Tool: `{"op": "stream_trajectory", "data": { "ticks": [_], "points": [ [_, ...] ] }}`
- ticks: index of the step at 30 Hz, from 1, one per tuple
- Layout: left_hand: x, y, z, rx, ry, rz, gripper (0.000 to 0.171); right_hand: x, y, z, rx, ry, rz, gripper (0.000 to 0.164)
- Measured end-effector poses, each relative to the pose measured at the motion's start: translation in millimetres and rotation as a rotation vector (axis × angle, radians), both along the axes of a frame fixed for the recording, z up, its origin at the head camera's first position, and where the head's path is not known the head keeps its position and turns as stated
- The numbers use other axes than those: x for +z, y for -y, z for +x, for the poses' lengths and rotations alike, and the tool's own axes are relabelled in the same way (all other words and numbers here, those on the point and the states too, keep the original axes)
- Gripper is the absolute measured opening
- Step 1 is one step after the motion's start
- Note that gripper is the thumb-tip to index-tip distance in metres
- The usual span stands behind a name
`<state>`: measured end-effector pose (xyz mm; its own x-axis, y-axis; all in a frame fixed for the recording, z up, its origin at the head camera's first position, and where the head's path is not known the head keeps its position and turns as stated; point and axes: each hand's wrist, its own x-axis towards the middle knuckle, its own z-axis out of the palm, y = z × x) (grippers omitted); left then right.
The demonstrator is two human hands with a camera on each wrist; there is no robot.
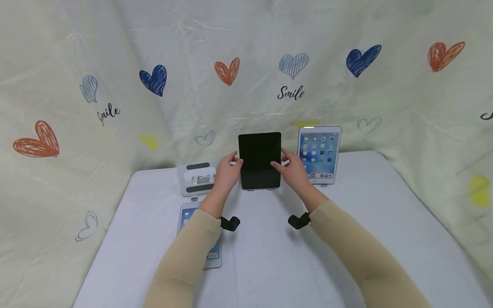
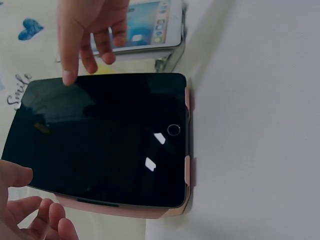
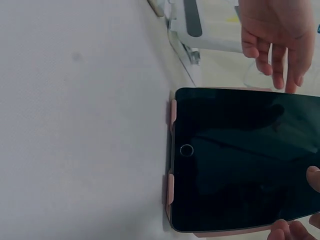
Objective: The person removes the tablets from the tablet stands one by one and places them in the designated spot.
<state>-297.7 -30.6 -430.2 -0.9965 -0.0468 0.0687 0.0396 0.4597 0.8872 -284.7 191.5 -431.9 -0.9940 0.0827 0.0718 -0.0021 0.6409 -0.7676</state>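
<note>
A tablet with a dark screen (image 1: 260,156) stands tilted back on a pink stand (image 2: 142,212). The stand's lips catch the tablet's lower edge in both wrist views. My left hand (image 1: 228,173) is at the tablet's left edge, thumb by the rim, the other fingers loosely bent. On the opposite side my right hand (image 1: 295,171) has its thumb at the edge of the screen. Its other fingers hang loosely beside the tablet. Neither hand visibly wraps round the tablet. Contact behind the tablet is hidden.
To the right, a white tablet with a lit screen (image 1: 319,152) stands upright. A white stand with dark pads (image 1: 187,188) is on the left. In front of it another white tablet (image 1: 214,261) lies flat, partly under my left sleeve. A patterned sheet (image 1: 254,34) hangs behind the table.
</note>
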Motion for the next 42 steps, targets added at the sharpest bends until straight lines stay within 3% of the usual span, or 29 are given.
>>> {"op": "stream_trajectory", "data": {
  "ticks": [12,21,30,42],
  "points": [
    [7.0,-4.6,0.8,-0.002,-0.006,-0.052,0.048,4.5,5.0,-1.8,-0.003,0.018,-0.011,0.074],
    [1.4,-0.1,-0.2,-0.011,-0.039,-0.029,0.046,4.0,4.1,0.7,-0.003,0.001,-0.034,0.071],
    [-7.8,5.5,-0.6,0.006,-0.087,-0.027,0.04,-3.1,-3.2,2.3,0.009,-0.093,-0.041,0.057],
    [-9.7,6.4,0.8,0.029,-0.082,0.027,0.036,-13.0,-7.9,2.4,-0.033,-0.203,-0.045,0.043]
  ]
}}
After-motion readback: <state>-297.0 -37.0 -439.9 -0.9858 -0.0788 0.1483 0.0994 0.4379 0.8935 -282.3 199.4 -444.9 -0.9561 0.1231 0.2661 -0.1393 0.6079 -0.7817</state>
